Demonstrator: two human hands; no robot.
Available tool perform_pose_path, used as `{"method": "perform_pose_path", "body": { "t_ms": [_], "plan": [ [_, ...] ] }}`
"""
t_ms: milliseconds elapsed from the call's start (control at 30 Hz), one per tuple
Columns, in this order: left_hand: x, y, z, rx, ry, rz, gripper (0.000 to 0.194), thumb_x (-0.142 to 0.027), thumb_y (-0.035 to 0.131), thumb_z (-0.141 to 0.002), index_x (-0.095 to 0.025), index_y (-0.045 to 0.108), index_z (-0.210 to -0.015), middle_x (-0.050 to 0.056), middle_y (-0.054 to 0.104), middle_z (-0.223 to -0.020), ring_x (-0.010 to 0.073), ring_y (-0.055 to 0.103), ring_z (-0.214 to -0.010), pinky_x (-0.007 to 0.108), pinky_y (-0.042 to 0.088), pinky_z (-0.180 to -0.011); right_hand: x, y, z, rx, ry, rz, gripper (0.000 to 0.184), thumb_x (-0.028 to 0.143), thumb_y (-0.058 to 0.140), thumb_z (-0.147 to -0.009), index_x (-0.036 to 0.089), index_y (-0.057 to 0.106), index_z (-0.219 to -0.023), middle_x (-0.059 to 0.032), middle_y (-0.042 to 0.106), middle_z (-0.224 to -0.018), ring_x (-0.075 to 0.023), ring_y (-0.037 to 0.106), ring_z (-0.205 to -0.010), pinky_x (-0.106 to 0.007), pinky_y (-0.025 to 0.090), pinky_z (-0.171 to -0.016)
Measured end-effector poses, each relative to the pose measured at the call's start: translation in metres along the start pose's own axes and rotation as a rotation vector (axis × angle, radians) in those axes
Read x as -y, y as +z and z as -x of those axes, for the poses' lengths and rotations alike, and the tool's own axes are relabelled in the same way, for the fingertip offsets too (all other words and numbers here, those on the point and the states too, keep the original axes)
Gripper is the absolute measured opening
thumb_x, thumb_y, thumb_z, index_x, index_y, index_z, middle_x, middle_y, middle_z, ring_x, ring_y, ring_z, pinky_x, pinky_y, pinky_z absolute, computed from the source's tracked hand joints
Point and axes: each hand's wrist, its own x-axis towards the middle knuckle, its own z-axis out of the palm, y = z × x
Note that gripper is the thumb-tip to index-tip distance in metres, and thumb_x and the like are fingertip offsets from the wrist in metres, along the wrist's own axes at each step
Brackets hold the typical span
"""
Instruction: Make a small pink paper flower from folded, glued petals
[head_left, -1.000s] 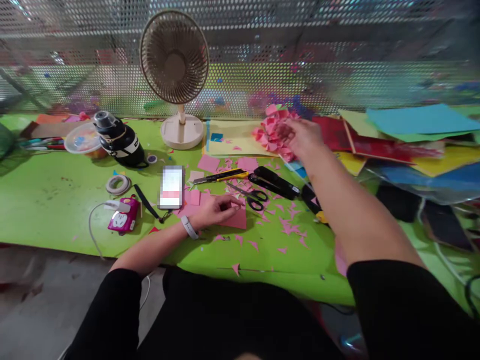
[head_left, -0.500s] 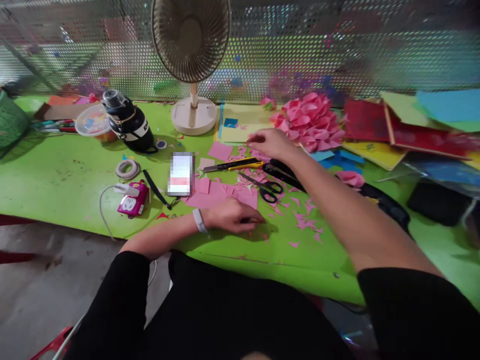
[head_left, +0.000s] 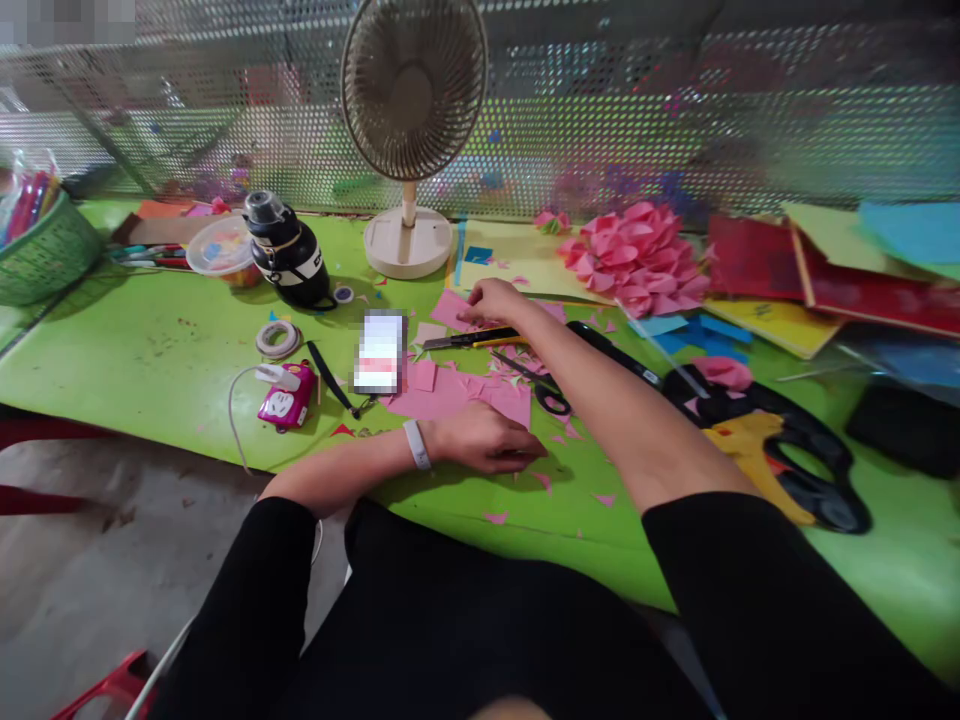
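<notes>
My right hand (head_left: pixel 495 303) reaches across the table, its fingertips pinched together at the right edge of a small pink paper square (head_left: pixel 448 309). Just below it lies a yellow-and-black utility knife (head_left: pixel 472 339). My left hand (head_left: pixel 491 440) rests on the table with its fingers curled in and nothing visible in them. It lies at the lower edge of a larger pink sheet (head_left: pixel 420 397). Black-handled scissors (head_left: pixel 553 398) lie between the hands, partly hidden by my right forearm. Pink paper scraps surround them. A large cluster of folded pink paper petals (head_left: pixel 637 260) sits further back.
A phone (head_left: pixel 380 352), a tape roll (head_left: pixel 277 340) and a pink power adapter (head_left: pixel 288 395) lie left. Behind them stand a black bottle (head_left: pixel 292 255) and a fan (head_left: pixel 409 245). A yellow-and-black glue gun (head_left: pixel 757 455) lies right, below stacked coloured sheets (head_left: pixel 757 257).
My right hand has let go of the pink petal cluster and moved left and nearer to the pink paper square. My left hand has slid off the pink sheet and its fingers have curled.
</notes>
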Motion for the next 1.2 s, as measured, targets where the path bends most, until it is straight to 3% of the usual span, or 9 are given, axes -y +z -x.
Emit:
{"method": "perform_pose_path", "body": {
  "t_ms": [167, 300, 400, 600, 700, 800, 933, 1100, 1200],
  "plan": [
    [-0.002, -0.012, 0.001, -0.178, -0.104, 0.184, 0.028, -0.027, 0.054, -0.096, -0.015, 0.071, -0.115, 0.01, 0.077, -0.094, 0.0145, 0.071, -0.075, 0.025, 0.051, -0.07, 0.001, -0.013, 0.014, -0.175, -0.071, -0.212, 0.041, 0.019, 0.079, -0.072, 0.014, 0.065, -0.111, -0.0053, 0.071, -0.088, -0.0191, 0.066, -0.075, -0.03, 0.051, -0.07],
    [0.0, -0.04, -0.002, -0.724, -0.298, 0.309, 0.042, -0.034, 0.062, -0.094, -0.019, 0.06, -0.133, 0.012, 0.067, -0.127, 0.0206, 0.065, -0.116, 0.033, 0.052, -0.096, -0.017, -0.031, 0.057, -0.245, -0.236, -0.572, 0.035, 0.022, 0.07, -0.081, 0.017, 0.063, -0.115, 0.0007, 0.065, -0.07, -0.0184, 0.064, -0.066, -0.03, 0.051, -0.066],
    [0.01, -0.058, -0.004, -1.034, -0.494, 0.519, 0.051, -0.037, 0.067, -0.091, -0.021, 0.055, -0.138, 0.012, 0.055, -0.145, 0.0234, 0.052, -0.135, 0.036, 0.047, -0.106, -0.033, -0.034, 0.102, -0.145, -0.304, -0.714, 0.029, 0.037, 0.068, -0.086, 0.022, 0.063, -0.111, 0.0003, 0.066, -0.074, -0.0177, 0.064, -0.065, -0.029, 0.051, -0.062],
    [0.019, -0.053, -0.008, -0.656, -0.836, 1.123, 0.038, -0.039, 0.079, -0.081, -0.009, 0.071, -0.104, 0.01, 0.073, -0.094, 0.0124, 0.067, -0.076, 0.024, 0.053, -0.071, -0.038, -0.025, 0.164, -0.045, -0.346, -0.527, 0.037, 0.048, 0.061, -0.091, 0.022, 0.064, -0.116, -0.0004, 0.069, -0.074, -0.0171, 0.062, -0.06, -0.03, 0.051, -0.059],
    [0.016, -0.047, -0.009, -0.713, -0.957, 1.302, 0.023, -0.028, 0.08, -0.08, -0.009, 0.071, -0.089, 0.005, 0.071, -0.076, 0.0082, 0.062, -0.061, 0.021, 0.052, -0.061, -0.041, -0.022, 0.177, -0.182, -0.373, -0.418, 0.034, 0.039, 0.06, -0.092, 0.022, 0.064, -0.121, -0.0037, 0.072, -0.084, -0.0196, 0.066, -0.069, -0.035, 0.056, -0.068],
    [0.013, -0.048, -0.006, -0.842, -1.067, 1.455, 0.011, -0.017, 0.077, -0.082, -0.009, 0.071, -0.087, 0.004, 0.072, -0.078, 0.0077, 0.065, -0.062, 0.019, 0.054, -0.06, -0.048, -0.016, 0.188, -0.301, -0.53, -0.308, 0.04, 0.026, 0.06, -0.088, 0.028, 0.065, -0.128, -0.0092, 0.068, -0.12, -0.0278, 0.067, -0.105, -0.047, 0.056, -0.093],
    [0.011, -0.043, 0.0, -0.867, -1.068, 1.578, 0.002, -0.007, 0.071, -0.085, -0.008, 0.072, -0.084, 0.003, 0.074, -0.079, 0.0037, 0.067, -0.064, 0.012, 0.053, -0.064, -0.053, -0.003, 0.199, -0.253, -0.715, -0.214, 0.038, 0.02, 0.062, -0.088, 0.033, 0.07, -0.123, -0.0058, 0.05, -0.151, -0.032, 0.046, -0.14, -0.058, 0.04, -0.115],
    [0.005, -0.031, 0.007, -0.675, -0.991, 1.651, 0.008, -0.015, 0.072, -0.087, -0.007, 0.073, -0.09, 0.011, 0.078, -0.093, 0.0133, 0.075, -0.08, 0.027, 0.058, -0.088, -0.053, 0.011, 0.2, -0.332, -0.605, -0.426, 0.014, 0.03, 0.064, -0.093, 0.03, 0.076, -0.099, -0.0066, 0.06, -0.14, -0.03, 0.054, -0.132, -0.056, 0.044, -0.111],
    [-0.001, -0.028, 0.009, -0.672, -0.877, 1.694, 0.024, -0.032, 0.07, -0.091, -0.01, 0.073, -0.1, 0.015, 0.076, -0.109, 0.0214, 0.075, -0.1, 0.039, 0.054, -0.103, -0.052, 0.017, 0.2, -0.355, -0.457, -0.605, 0.016, 0.04, 0.068, -0.091, 0.025, 0.072, -0.088, -0.0085, 0.067, -0.127, -0.028, 0.062, -0.12, -0.052, 0.05, -0.105]
  ]
}}
